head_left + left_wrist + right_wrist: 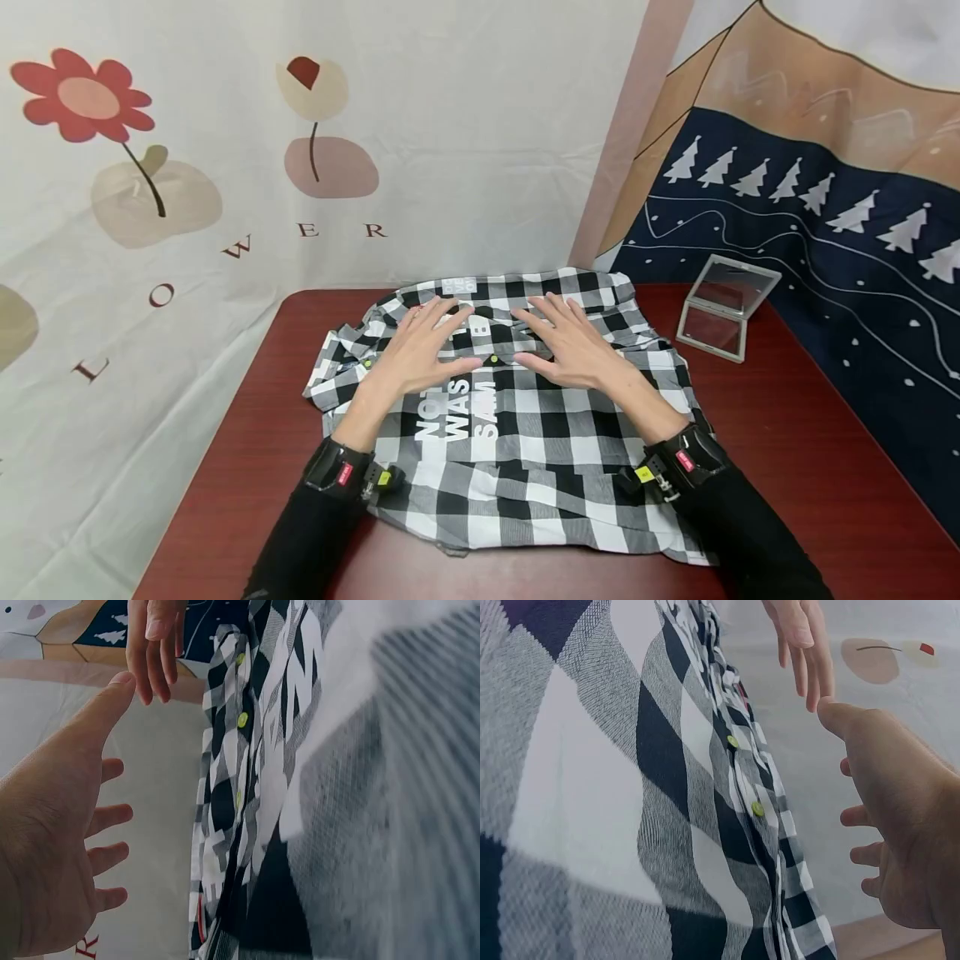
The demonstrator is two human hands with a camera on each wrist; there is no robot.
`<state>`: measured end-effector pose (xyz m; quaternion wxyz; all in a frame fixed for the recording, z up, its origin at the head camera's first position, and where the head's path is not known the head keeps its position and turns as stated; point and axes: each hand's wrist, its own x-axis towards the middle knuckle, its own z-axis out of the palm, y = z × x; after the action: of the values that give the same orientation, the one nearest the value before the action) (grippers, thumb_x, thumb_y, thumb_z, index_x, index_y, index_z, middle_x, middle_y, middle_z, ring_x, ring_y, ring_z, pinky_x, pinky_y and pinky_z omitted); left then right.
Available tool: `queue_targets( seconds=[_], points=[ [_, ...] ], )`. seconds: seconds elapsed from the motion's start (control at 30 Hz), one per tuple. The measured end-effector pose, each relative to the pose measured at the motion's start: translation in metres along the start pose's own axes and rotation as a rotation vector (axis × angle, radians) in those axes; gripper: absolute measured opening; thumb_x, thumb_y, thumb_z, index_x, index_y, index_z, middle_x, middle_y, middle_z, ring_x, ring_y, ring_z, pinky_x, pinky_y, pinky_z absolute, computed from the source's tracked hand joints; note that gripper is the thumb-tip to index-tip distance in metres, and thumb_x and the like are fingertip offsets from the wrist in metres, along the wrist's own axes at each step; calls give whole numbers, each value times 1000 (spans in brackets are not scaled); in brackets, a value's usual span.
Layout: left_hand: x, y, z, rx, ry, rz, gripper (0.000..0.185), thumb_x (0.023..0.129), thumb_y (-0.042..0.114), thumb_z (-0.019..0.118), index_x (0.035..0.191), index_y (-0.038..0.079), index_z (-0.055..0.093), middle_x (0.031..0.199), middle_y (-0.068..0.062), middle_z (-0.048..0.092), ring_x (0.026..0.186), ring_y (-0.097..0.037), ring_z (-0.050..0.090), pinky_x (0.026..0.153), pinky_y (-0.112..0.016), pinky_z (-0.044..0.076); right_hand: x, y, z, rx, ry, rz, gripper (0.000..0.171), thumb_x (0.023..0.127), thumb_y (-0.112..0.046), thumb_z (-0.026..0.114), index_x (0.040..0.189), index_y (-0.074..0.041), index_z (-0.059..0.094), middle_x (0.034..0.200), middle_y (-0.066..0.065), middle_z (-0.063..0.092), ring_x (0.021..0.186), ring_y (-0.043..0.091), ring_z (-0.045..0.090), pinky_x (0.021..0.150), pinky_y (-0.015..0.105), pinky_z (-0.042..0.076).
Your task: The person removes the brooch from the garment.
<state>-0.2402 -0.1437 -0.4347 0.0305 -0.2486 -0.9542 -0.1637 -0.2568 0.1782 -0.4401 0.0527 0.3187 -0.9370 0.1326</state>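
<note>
A black-and-white checked shirt [525, 433] with white lettering lies spread on the dark red table [787, 433]. My left hand [423, 346] and right hand [570, 346] are side by side over its upper middle, fingers straight and spread. In the left wrist view the left hand [52, 847] is a little off the shirt [337, 787], holding nothing, with the right hand's fingertips [154, 645] beyond it. The right wrist view shows the right hand [900, 825] likewise apart from the cloth [592, 787]. Yellow-green buttons [757, 808] run along the placket.
An open hinged mirror case [723, 308] stands on the table at the back right. Printed fabric backdrops hang behind and to both sides. Bare table shows right of the shirt and along the front edge.
</note>
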Motion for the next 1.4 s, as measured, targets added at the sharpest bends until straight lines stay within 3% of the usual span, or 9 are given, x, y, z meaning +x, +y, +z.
queue_targets(
  seconds=[0.4, 0.73, 1.07, 1.4],
  points=[
    [-11, -22, -9, 3, 33, -30, 96, 103, 71, 70, 181, 31, 30, 189, -11, 27, 177, -43, 20, 142, -74, 17, 24, -14, 5, -30, -16, -35, 80, 111, -64, 62, 177, -26, 40, 185, 19, 34, 175, 50, 22, 143, 71, 14],
    [-20, -39, -16, 4, 47, -71, 96, 103, 70, 71, 180, 27, 33, 187, -12, 31, 176, -43, 23, 142, -72, 17, 45, -26, 12, -21, -28, -48, 79, 112, -63, 61, 177, -26, 39, 184, 20, 36, 175, 49, 25, 143, 71, 15],
    [-27, -61, -26, -37, 59, -116, 95, 104, 64, 73, 180, 24, 33, 188, -14, 29, 178, -42, 19, 143, -71, 12, 72, -44, 19, 33, -58, -72, 76, 114, -64, 55, 179, -27, 36, 186, 17, 32, 177, 46, 19, 145, 69, 10],
    [-31, -86, -29, -31, 83, -153, 94, 106, 64, 72, 180, 23, 32, 186, -16, 31, 176, -44, 21, 142, -73, 15, 97, -60, 25, 7, -72, -95, 77, 115, -61, 54, 179, -24, 34, 186, 20, 32, 174, 50, 24, 143, 71, 16]
  ],
)
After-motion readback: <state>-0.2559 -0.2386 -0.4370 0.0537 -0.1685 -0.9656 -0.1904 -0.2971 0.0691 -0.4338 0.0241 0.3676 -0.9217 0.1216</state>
